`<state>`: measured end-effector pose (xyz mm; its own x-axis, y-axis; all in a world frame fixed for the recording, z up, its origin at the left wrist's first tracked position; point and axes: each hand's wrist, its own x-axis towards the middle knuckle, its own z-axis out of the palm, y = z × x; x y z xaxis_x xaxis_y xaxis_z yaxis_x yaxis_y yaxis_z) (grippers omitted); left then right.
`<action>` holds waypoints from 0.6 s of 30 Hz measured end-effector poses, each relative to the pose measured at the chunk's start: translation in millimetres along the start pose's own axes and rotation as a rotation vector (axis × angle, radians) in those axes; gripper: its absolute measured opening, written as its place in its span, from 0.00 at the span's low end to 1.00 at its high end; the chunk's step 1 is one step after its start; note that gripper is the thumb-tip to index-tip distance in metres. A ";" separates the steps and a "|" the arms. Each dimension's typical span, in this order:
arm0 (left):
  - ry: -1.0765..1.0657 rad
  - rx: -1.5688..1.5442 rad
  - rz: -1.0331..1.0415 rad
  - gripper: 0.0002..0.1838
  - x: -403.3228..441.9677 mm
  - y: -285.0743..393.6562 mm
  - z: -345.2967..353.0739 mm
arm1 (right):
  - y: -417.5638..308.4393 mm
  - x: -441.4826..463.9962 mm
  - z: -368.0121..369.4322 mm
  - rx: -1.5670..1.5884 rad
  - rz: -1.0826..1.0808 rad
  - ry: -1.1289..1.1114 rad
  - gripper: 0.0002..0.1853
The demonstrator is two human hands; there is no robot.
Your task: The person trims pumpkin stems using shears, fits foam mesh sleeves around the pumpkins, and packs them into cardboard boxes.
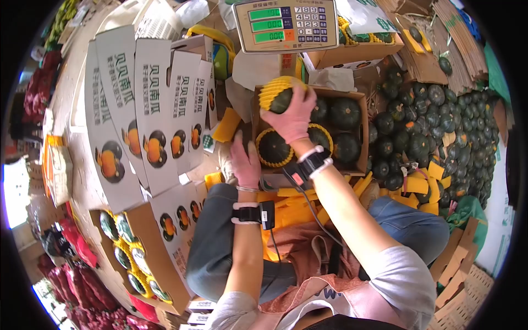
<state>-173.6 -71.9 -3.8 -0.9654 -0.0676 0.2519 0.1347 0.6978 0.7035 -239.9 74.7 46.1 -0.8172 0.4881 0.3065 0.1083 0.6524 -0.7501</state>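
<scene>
My right hand [294,116], in a pink glove, grips a dark green pumpkin partly covered by a yellow foam net [275,94], above the upper left part of an open cardboard box [361,98]. Inside the box sit several dark green pumpkins [345,113]; two in the lower row have yellow foam nets around them [275,148]. Left of the box is my left hand [245,162], also pink-gloved, its fingers pointing up beside a dark object I cannot make out. A folded yellow foam net [226,125] lies just above that hand.
A digital scale [285,26] stands beyond the box. Printed cartons [157,115] lean at the left, above a box of netted pumpkins [154,258]. Loose pumpkins [418,144] are piled at the right, with yellow nets [415,185] near my knee.
</scene>
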 end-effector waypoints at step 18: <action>0.258 -0.793 -0.805 0.17 -73.2 -51.0 14.5 | 57.7 46.5 -45.8 -0.748 0.054 -0.739 0.29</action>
<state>-113.0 -92.2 -67.7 -0.7732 -0.4964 -0.3946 -0.3076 -0.2507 0.9179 -245.7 161.6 43.8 -0.9155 0.2164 -0.3391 0.2708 0.9549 -0.1216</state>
